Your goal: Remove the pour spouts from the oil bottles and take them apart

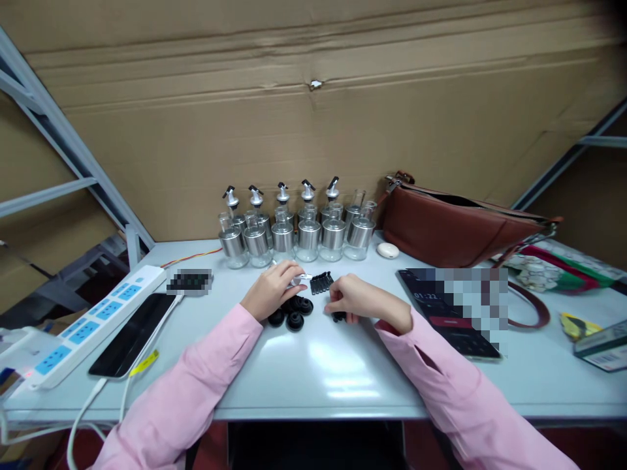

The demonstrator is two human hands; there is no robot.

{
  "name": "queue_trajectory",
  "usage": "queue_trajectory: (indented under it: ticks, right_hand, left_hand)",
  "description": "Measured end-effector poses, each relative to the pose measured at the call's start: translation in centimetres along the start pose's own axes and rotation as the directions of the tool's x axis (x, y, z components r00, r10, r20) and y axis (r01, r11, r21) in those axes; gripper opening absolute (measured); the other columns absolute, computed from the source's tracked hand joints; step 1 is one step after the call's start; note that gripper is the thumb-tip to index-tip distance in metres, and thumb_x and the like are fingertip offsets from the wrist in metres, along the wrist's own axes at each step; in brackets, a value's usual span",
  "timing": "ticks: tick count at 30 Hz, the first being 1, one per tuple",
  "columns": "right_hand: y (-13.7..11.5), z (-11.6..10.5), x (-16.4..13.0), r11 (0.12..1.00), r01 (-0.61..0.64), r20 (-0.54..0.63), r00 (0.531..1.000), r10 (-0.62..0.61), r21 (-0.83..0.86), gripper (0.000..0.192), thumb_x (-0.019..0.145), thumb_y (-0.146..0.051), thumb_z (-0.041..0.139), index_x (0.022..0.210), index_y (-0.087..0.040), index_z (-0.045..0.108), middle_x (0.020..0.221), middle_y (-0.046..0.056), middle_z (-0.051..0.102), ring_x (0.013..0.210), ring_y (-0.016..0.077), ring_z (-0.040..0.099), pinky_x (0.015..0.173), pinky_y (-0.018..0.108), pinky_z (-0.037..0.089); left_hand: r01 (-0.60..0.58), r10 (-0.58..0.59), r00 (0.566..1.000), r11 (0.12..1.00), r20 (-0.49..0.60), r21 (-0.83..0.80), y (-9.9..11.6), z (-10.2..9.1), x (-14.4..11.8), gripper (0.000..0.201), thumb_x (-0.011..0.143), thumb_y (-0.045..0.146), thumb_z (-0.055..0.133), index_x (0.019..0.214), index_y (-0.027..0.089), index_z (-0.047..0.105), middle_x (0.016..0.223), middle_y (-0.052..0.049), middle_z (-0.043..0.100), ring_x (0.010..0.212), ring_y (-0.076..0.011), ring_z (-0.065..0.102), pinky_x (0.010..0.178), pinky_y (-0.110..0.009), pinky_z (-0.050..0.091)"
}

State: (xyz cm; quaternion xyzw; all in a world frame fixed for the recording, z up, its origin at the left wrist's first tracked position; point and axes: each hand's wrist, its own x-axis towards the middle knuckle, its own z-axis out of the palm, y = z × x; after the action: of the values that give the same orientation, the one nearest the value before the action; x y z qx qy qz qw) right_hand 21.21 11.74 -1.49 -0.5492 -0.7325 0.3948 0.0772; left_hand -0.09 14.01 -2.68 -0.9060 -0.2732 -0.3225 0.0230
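We were mid-assembly: left hand [272, 292] pinched a small silver piece, right hand [360, 301] gripped a black part, both before the bottles [296, 233], beside black stoppers [292, 313]. Next probably needed careful alignment.

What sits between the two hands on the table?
In the head view, a row of small black parts lies between the left hand and the right hand, with black round stoppers below.

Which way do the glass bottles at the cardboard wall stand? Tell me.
Upright: the glass bottles with steel collars all stand on their bases on the white table, necks up.
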Motion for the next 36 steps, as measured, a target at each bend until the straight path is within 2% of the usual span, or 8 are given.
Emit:
queue_trajectory:
  ticks: [7,13,16,19,24,28,33,36]
  right_hand:
    - [0.3,0.0,-0.1,0.995,0.099,-0.005,0.995,-0.099,-0.014,0.017,0.076,-0.026,0.056,0.065,-0.016,0.049,0.053,-0.001,0.053,0.04,0.0133,0.056,0.038,0.02,0.039]
    - [0.1,-0.3,-0.2,0.996,0.088,0.036,0.996,-0.087,-0.016,0.013,0.077,-0.023,0.054,0.066,-0.015,0.052,0.048,-0.002,0.051,0.041,0.0123,0.054,0.041,0.02,0.04]
    - [-0.1,-0.6,-0.4,0.998,0.059,0.093,0.994,-0.059,0.002,0.019,0.073,-0.032,0.061,0.069,-0.015,0.053,0.049,-0.003,0.051,0.042,0.0109,0.052,0.041,0.02,0.039]
    - [-0.2,-0.8,-0.5,0.999,0.044,0.126,0.991,-0.047,0.023,0.021,0.069,-0.031,0.066,0.07,-0.014,0.054,0.053,-0.003,0.053,0.043,0.0092,0.051,0.041,0.019,0.039]
    - [0.0,-1.0,-0.5,0.999,0.036,0.132,0.991,-0.038,0.016,0.012,0.073,-0.024,0.06,0.07,-0.014,0.053,0.055,-0.002,0.054,0.044,0.0088,0.053,0.044,0.018,0.04]
    - [0.2,-1.3,-0.6,0.999,0.035,0.135,0.99,-0.037,0.014,0.018,0.078,-0.03,0.056,0.073,-0.014,0.053,0.053,-0.002,0.053,0.044,0.0088,0.053,0.044,0.018,0.041]
    - [0.0,-1.1,-0.6,0.998,0.008,0.178,0.984,-0.019,0.065,0.026,0.062,-0.03,0.071,0.073,-0.014,0.054,0.061,-0.003,0.053,0.045,0.0077,0.052,0.042,0.018,0.041]
    - [-0.1,-0.9,-0.6,0.998,0.002,0.184,0.983,-0.013,0.063,0.022,0.062,-0.024,0.071,0.071,-0.014,0.054,0.059,-0.004,0.053,0.044,0.0071,0.051,0.042,0.017,0.04]
  left_hand:
    - [-0.003,0.003,1.0,1.0,0.003,0.01,0.0,-0.1,0.0,0.02,0.088,0.031,0.049,0.101,0.016,0.05,0.098,-0.007,0.058,0.086,-0.0169,0.058,0.076,-0.03,0.048]
    - [-0.009,0.009,1.0,1.0,-0.006,0.021,0.0,-0.1,0.0,0.02,0.088,0.031,0.049,0.101,0.016,0.05,0.098,-0.007,0.058,0.085,-0.0165,0.058,0.075,-0.03,0.048]
    - [-0.012,0.012,1.0,1.0,-0.001,0.014,-0.1,-0.1,0.0,0.02,0.088,0.031,0.049,0.101,0.016,0.05,0.097,-0.006,0.058,0.085,-0.0164,0.059,0.075,-0.029,0.048]
    - [-0.013,0.013,1.0,1.0,-0.005,0.017,0.0,-0.1,0.0,0.02,0.088,0.031,0.049,0.101,0.016,0.05,0.097,-0.007,0.058,0.085,-0.0165,0.058,0.075,-0.029,0.048]
    - [-0.011,0.011,1.0,1.0,-0.002,0.027,0.0,-0.1,0.0,0.021,0.087,0.032,0.049,0.101,0.016,0.05,0.098,-0.007,0.058,0.085,-0.0167,0.058,0.075,-0.03,0.048]
    - [-0.011,0.011,1.0,1.0,-0.005,0.024,0.0,0.0,0.1,0.021,0.088,0.032,0.049,0.101,0.016,0.05,0.098,-0.007,0.058,0.085,-0.0167,0.058,0.075,-0.03,0.048]
    - [-0.016,0.016,1.0,1.0,-0.006,0.023,0.0,0.0,0.0,0.021,0.088,0.032,0.049,0.101,0.016,0.05,0.098,-0.007,0.058,0.086,-0.0169,0.059,0.075,-0.03,0.048]
    - [-0.012,0.012,1.0,1.0,-0.002,0.02,0.0,0.0,0.0,0.021,0.087,0.032,0.049,0.101,0.016,0.05,0.098,-0.007,0.058,0.086,-0.0168,0.059,0.076,-0.03,0.048]
